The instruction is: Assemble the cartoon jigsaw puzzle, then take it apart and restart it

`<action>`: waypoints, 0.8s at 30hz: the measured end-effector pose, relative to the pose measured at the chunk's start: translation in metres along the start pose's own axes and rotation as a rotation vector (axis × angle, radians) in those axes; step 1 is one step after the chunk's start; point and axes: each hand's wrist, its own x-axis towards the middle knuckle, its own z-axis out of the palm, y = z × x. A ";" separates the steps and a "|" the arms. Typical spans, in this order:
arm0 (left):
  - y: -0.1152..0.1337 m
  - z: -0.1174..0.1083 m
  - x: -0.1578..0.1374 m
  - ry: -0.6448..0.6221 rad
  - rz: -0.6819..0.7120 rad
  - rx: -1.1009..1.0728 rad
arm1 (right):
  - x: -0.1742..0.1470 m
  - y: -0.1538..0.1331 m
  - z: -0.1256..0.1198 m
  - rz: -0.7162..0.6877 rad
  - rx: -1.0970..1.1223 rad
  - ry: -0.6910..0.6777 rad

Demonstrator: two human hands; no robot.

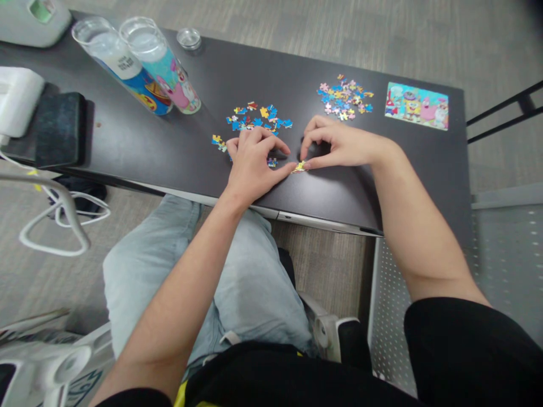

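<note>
A small yellow cluster of jigsaw pieces [300, 167] lies near the front edge of the dark table, between my hands. My right hand [328, 142] has its thumb and index finger close together on the cluster's right side. From the left, the thumb tip of my left hand [257, 161] touches the cluster, while its other fingers are spread and arched over the table. Beyond my left hand lies a loose pile of jigsaw pieces [258, 120], mostly blue and yellow. A few pieces beside and under that hand are partly hidden.
Another pile of jigsaw pieces [344, 99] lies farther back, beside a cartoon picture card [417, 106]. Two clear printed tubes [159, 68] stand at the left near a round lid [189, 39]. A black box [60, 130] and a white device [19, 102] sit farther left.
</note>
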 end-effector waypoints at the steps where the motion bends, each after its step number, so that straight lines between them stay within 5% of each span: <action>1: -0.001 0.000 0.001 0.013 -0.009 0.000 | 0.000 -0.001 0.001 0.001 -0.005 0.004; 12: -0.024 -0.043 -0.010 -0.007 -0.028 0.050 | 0.006 -0.003 0.015 -0.003 -0.007 0.045; 24: -0.033 -0.032 -0.015 -0.031 0.011 -0.015 | 0.011 -0.007 0.027 -0.014 0.011 0.073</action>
